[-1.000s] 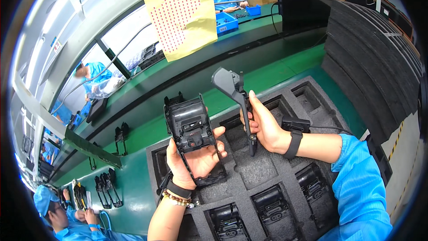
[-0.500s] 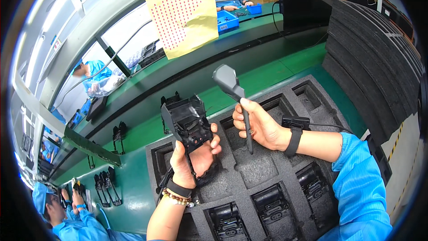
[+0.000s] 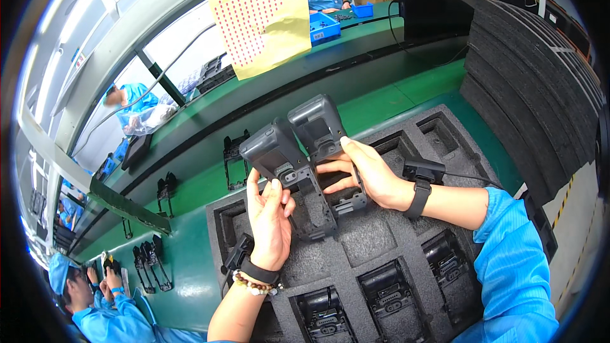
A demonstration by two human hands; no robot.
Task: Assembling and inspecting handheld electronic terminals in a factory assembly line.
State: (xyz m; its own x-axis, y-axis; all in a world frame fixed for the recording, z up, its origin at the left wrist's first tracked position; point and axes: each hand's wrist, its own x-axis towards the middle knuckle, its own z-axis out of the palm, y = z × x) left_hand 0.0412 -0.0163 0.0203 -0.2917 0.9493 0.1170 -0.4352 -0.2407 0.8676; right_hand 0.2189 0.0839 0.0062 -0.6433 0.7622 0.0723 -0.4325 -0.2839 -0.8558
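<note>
My left hand point(image 3: 270, 222) is closed on a dark plastic housing point(image 3: 274, 150), a boxy head with a long open frame below it. A second, similar grey-black housing point(image 3: 316, 126) is gripped along its right edge by my right hand point(image 3: 375, 174). Both housings are tilted and stand side by side above a black foam tray point(image 3: 346, 267); their lower frames overlap, and I cannot tell whether they touch. Several black housings lie in the tray's near compartments, among them one housing point(image 3: 391, 302) in the middle. Each wrist wears a dark strap with a small black box.
Stacked foam sheets point(image 3: 527, 89) rise at the right. More black frames point(image 3: 152, 263) lie on the green bench point(image 3: 190, 279) at the left. A yellow dotted sheet point(image 3: 257, 19) hangs ahead. Other people in blue work at the lower left and beyond the bench.
Both housings have been turned so that their recessed faces show. The right one has come left and down, close beside the left one. My left hand's grip has shifted on its housing.
</note>
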